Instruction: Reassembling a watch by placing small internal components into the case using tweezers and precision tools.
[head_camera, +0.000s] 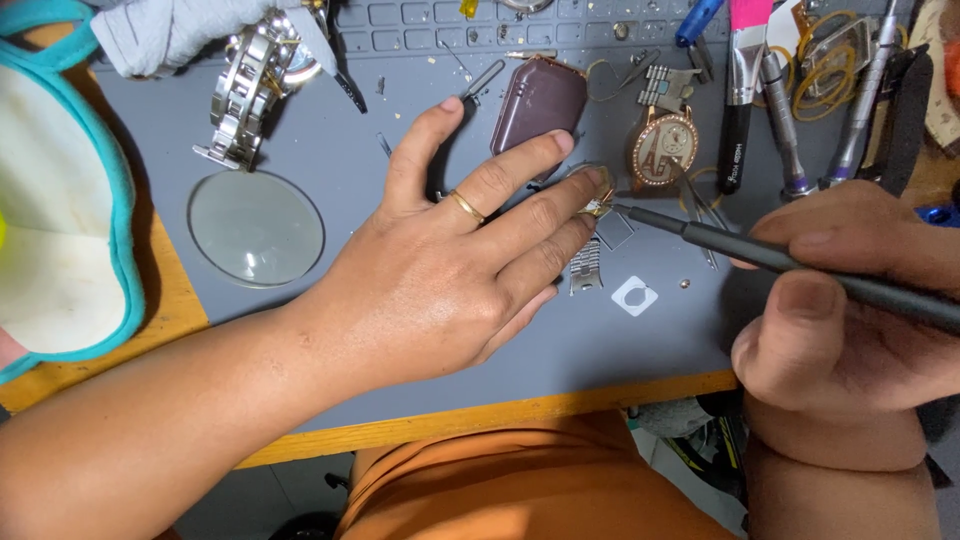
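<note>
- The step in hand looks like fine work on a small watch part (598, 203) with a thin dark tool (760, 255); done well, it likely calls for a steady press and a light, exact tip.
- The left hand (450, 290) lies flat on the grey mat (350, 160), fingers spread, its fingertips (590, 185) pinning the part against a short metal band (586, 266).
- The right hand (850, 310) is closed around the tool like a pen, the tip touching the part.
- A round lens (256, 228) lies well left.
</note>
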